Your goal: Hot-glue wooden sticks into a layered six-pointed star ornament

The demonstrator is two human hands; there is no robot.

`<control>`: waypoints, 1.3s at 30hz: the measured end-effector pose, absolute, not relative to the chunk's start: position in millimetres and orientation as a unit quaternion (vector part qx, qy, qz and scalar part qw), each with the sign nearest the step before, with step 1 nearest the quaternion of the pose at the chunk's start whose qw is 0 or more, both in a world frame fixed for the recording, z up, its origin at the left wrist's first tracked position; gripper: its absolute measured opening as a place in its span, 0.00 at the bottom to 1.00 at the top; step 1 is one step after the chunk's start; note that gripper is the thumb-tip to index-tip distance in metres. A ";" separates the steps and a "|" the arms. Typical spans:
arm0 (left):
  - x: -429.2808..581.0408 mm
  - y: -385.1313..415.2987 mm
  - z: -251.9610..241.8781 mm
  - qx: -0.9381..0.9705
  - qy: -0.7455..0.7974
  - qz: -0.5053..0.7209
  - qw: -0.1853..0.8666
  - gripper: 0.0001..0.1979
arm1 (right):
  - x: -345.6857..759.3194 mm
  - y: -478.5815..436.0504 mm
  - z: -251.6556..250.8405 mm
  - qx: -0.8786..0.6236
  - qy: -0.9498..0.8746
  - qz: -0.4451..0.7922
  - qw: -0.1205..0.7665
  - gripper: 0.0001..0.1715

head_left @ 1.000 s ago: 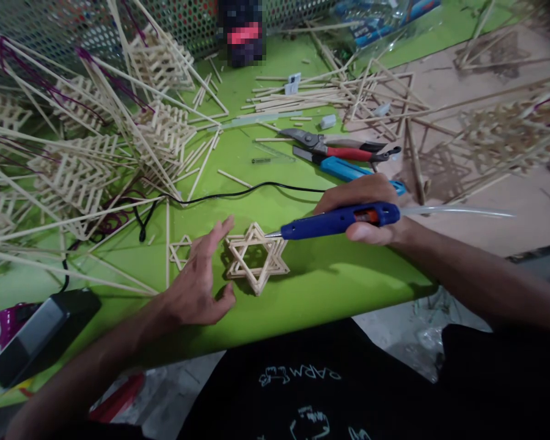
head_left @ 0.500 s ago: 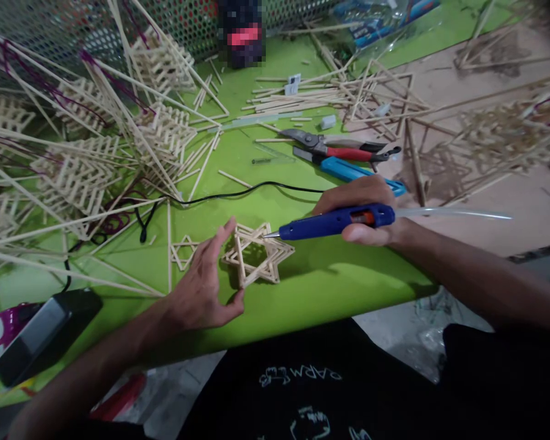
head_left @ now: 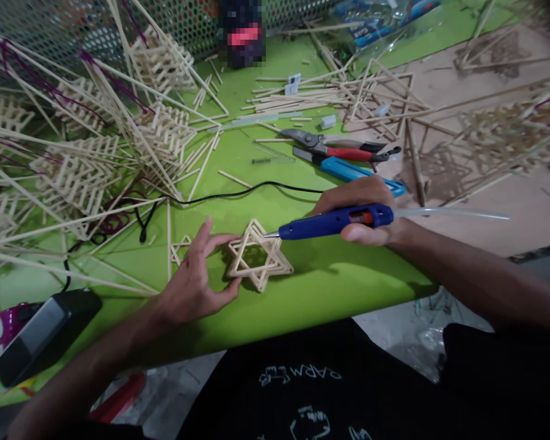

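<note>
A layered six-pointed star (head_left: 260, 263) made of thin wooden sticks sits on the green tabletop. My left hand (head_left: 193, 275) grips its left side, with the thumb at the lower left and a finger at the upper left. In my right hand (head_left: 362, 198) is a slim blue glue gun (head_left: 318, 223), a clear glue stick (head_left: 453, 212) jutting from its back end. Its metal nozzle points left, at the star's upper right part; whether it touches cannot be made out. A smaller flat stick star (head_left: 181, 249) lies partly behind my left hand.
Red-handled pruning shears (head_left: 343, 150) and a blue cutter knife (head_left: 348, 171) lie beyond my right hand. A black cord (head_left: 238, 193) crosses the table. Stacked stick frames (head_left: 77, 177) crowd the left; loose sticks (head_left: 293, 101) lie at the back. A black box-like object (head_left: 48, 333) rests near left.
The layered star has turned on the table, one point now facing away from me. My left hand has shifted its fingers on it. The glue gun has barely moved.
</note>
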State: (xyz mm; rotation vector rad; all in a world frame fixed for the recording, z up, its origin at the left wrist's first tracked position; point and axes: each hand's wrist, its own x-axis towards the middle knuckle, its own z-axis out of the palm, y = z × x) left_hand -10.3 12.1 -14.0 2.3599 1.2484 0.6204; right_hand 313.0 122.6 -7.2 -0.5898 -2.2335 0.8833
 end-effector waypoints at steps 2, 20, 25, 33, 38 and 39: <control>-10.3 12.6 -11.1 0.847 0.439 0.210 0.216 0.53 | 312.9 122.3 -7.4 -0.227 -0.851 0.337 0.333 0.31; -8.0 10.6 -21.7 0.847 0.442 0.237 0.177 0.62 | 314.0 119.7 -9.3 -0.186 -0.882 0.231 0.366 0.27; -8.7 11.5 -20.1 0.850 0.432 0.232 0.192 0.62 | 312.8 119.3 -7.6 -0.203 -0.874 0.230 0.377 0.29; -9.1 8.5 -21.5 0.842 0.457 0.191 0.212 0.61 | 307.2 119.5 -8.5 -0.291 -0.850 0.265 0.352 0.35; -13.9 11.2 -5.2 0.851 0.465 0.188 0.158 0.71 | 305.3 119.6 -3.3 -0.313 -0.849 0.273 0.326 0.35; -17.3 12.3 1.1 0.847 0.482 0.173 0.139 0.70 | 304.9 119.4 -2.9 -0.313 -0.848 0.276 0.328 0.35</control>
